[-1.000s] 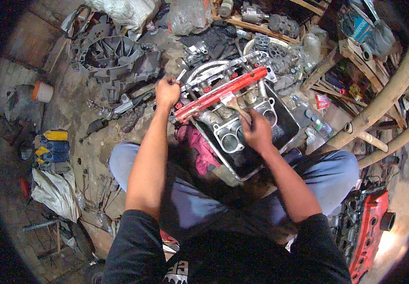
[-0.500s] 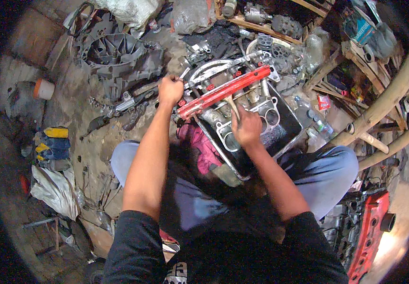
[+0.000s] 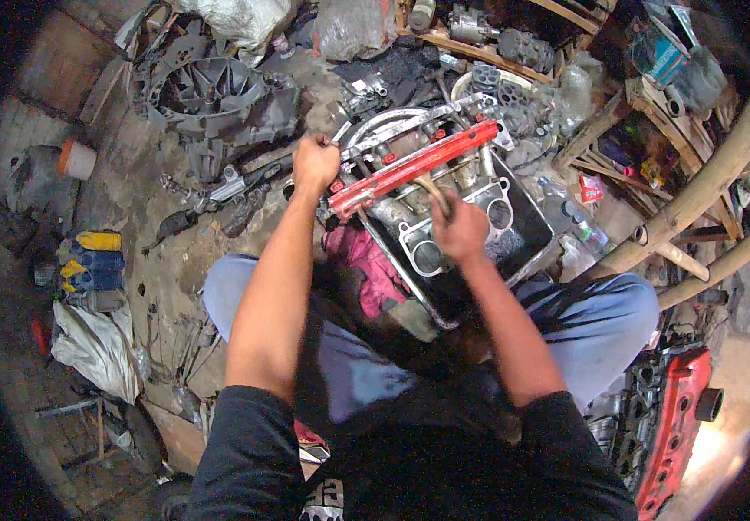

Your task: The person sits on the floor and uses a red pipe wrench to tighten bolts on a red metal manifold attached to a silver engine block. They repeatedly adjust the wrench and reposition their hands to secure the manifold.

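Observation:
A silver intake manifold [image 3: 391,214] with round ports and an arched tube rests across a black tray [image 3: 527,236] between my knees. Along its top runs a red rail [image 3: 418,168] with small red fittings. My left hand [image 3: 315,165] is closed at the manifold's left end, steadying it; its fingertips are partly hidden. In my right hand [image 3: 463,229] is a brush with a pale handle [image 3: 431,188], held over the runners just below the red rail. The brush's tip cannot be made out clearly.
A pink cloth [image 3: 375,271] lies beside the tray's left edge. A large gearbox housing [image 3: 206,91] sits at the far left. On the right are wooden poles [image 3: 696,187], plastic bottles [image 3: 588,227] and a red engine cover [image 3: 677,434]. Yellow-and-blue bottles [image 3: 95,259] stand at left.
My right hand has shifted slightly right along the manifold with the brush, and its grip has turned a little. My left hand stays at the manifold's end.

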{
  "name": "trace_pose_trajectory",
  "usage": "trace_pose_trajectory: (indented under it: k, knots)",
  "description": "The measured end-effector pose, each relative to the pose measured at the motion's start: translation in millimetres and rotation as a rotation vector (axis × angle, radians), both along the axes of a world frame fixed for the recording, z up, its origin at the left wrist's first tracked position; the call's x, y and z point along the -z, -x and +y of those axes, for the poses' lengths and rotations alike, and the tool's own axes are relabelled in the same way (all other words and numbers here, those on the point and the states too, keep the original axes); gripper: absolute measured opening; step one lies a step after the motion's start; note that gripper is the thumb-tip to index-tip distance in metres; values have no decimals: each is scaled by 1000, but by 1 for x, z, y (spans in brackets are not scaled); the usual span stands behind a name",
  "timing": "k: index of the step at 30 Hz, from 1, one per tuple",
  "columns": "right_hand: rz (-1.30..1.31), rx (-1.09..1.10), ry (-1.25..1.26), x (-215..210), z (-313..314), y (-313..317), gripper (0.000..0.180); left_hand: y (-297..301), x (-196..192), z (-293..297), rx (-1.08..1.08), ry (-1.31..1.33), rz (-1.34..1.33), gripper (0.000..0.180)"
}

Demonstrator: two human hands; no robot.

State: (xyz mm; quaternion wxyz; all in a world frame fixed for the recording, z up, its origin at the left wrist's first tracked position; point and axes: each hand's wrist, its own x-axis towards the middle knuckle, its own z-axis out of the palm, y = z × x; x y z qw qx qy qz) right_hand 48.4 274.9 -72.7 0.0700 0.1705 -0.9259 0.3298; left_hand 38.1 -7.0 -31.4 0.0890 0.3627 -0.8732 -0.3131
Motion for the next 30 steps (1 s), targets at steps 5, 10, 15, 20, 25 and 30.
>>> trace_pose_trajectory:
  k: [5,10,15,20,25,30]
  knots:
    - [99,-112,-29,-5,44,30,37,0,-5,2,-26,-31,12,34]
    - [91,94,-11,-3,27,26,39,3,2,0,-26,-23,-15,34]
    - [37,99,-4,3,24,10,35,2,2,2,-40,-12,-5,34]
    - [68,153,-55,-6,30,14,35,2,4,-1,-42,11,3,34]
    - [100,219,2,7,38,38,33,3,-1,7,-66,4,10,33]
    - [100,401,86,12,36,56,40,3,1,-2,-20,-44,-55,34]
